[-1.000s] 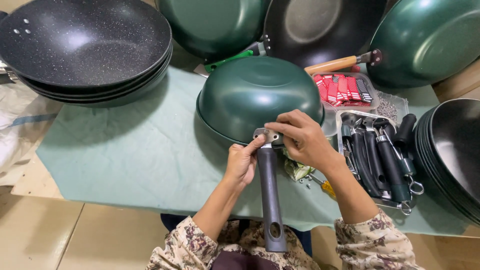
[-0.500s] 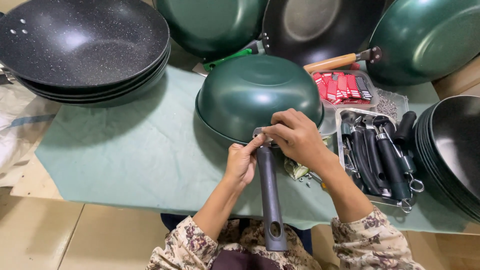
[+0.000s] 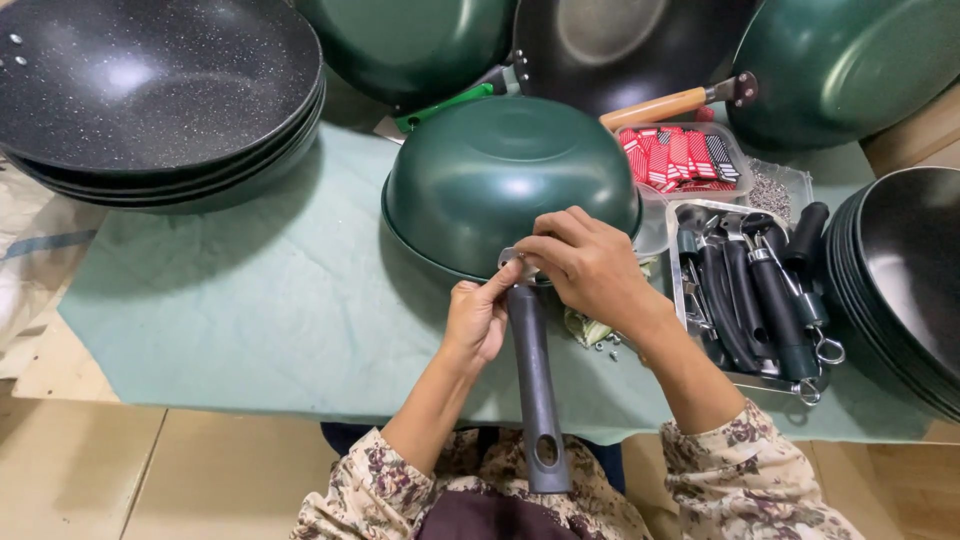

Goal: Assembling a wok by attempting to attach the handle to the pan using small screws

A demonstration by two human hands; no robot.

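Note:
A dark green pan (image 3: pixel 505 170) lies upside down on a pale green cloth (image 3: pixel 250 300). Its long grey handle (image 3: pixel 537 385) points toward me, ending in an oval hole. My left hand (image 3: pixel 478 320) pinches the metal bracket (image 3: pixel 515 262) where the handle meets the pan's rim. My right hand (image 3: pixel 590 265) curls over that same joint from the right, fingertips on the bracket. Whatever small part sits under the fingers is hidden.
A stack of black speckled pans (image 3: pixel 150 90) sits at the far left. More green and black pans lean along the back. A metal tray of dark handles (image 3: pixel 755 290) is at the right, beside another pan stack (image 3: pixel 900 290). Red packets (image 3: pixel 675 155) fill a clear box.
Both hands stay on the handle joint; the fingers shift slightly. The pan sits a little nearer and more centred in view.

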